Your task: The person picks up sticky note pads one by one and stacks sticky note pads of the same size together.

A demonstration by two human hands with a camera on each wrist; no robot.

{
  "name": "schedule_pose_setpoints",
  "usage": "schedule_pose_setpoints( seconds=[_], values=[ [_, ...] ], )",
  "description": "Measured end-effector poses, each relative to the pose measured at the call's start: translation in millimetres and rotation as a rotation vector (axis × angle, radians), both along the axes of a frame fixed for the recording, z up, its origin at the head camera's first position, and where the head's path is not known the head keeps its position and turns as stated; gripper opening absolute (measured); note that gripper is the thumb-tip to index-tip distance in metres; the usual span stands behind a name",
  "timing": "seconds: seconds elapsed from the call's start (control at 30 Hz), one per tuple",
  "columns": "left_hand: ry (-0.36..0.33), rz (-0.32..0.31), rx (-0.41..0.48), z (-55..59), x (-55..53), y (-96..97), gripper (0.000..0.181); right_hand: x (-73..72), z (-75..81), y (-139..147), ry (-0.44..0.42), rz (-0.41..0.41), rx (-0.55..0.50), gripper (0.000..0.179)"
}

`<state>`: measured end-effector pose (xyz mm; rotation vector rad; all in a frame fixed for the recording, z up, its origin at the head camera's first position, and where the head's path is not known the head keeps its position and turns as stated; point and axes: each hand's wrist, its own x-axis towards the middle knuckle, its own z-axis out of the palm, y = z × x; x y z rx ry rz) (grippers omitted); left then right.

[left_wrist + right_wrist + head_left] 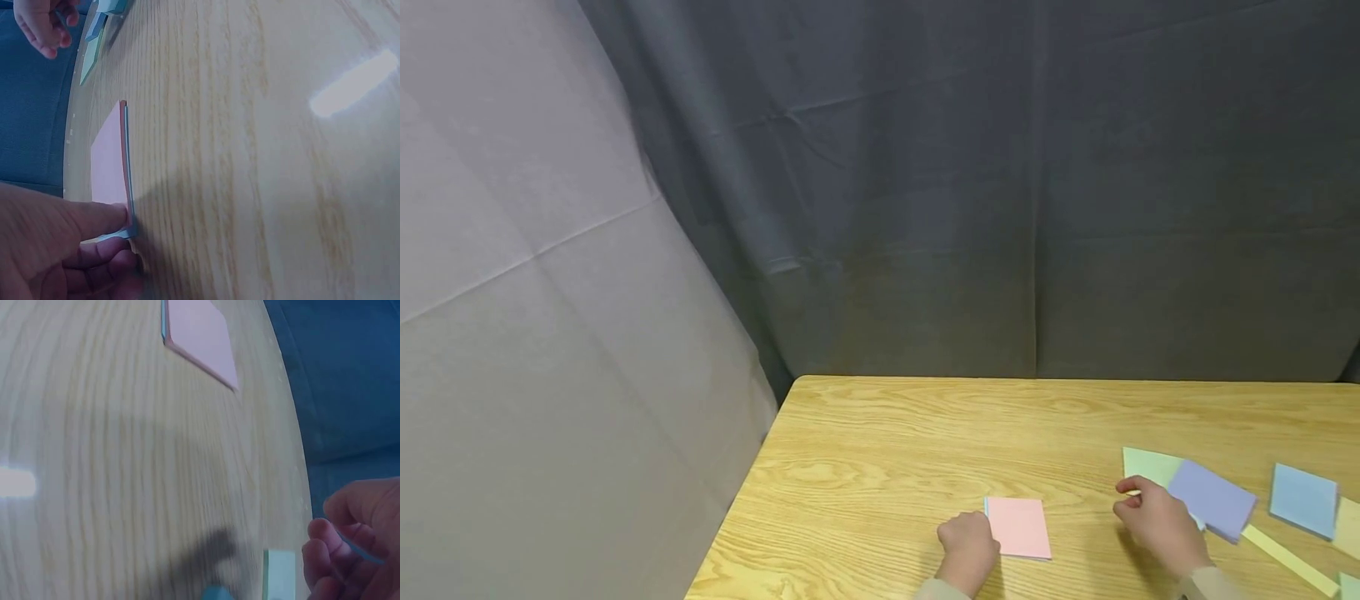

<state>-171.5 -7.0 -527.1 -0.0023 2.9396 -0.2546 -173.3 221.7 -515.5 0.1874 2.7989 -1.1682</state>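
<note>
Left hand point(967, 550) is clamped on the pink pad point(1021, 527) on the table point(880, 433), squarish so no long axis; blue layer point(129, 232) mostly hidden, green sheet point(1150, 462) part-covered by loosely curled right hand point(1161, 525).

Left hand point(967, 546): one, bare, with rounded fingertips. Right hand point(1161, 527): one, bare, likewise round-tipped. Left sleeve point(942, 590): one, pale beige, plain on the part in view, its end just behind the left hand. Right sleeve point(1212, 584): one, long, same pale beige, extending behind the right hand. Weave and stitching on both: too small to tell.
</note>
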Motion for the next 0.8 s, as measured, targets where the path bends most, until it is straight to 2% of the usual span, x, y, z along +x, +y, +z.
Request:
schedule_pose_setpoints(
  seconds=[0.27,0.43,0.67,0.8],
  values=[
    [0.000,-0.010,0.003,-2.4,0.2,-2.4,0.046,3.3,5.0,30,0.003,-0.016,0.051,0.036],
    [0.007,0.005,0.024,-5.7,-0.5,-3.7,0.044,6.0,3.0,42,0.041,-0.023,0.067,0.035],
    [-0.014,0.003,0.015,-5.6,-0.4,-5.5,0.045,6.1,0.3,59,0.000,-0.025,0.070,0.041],
    [-0.022,0.002,0.005,-4.4,-0.4,-5.2,0.044,10.7,-0.9,69,0.025,-0.037,0.080,0.040]
  ],
)
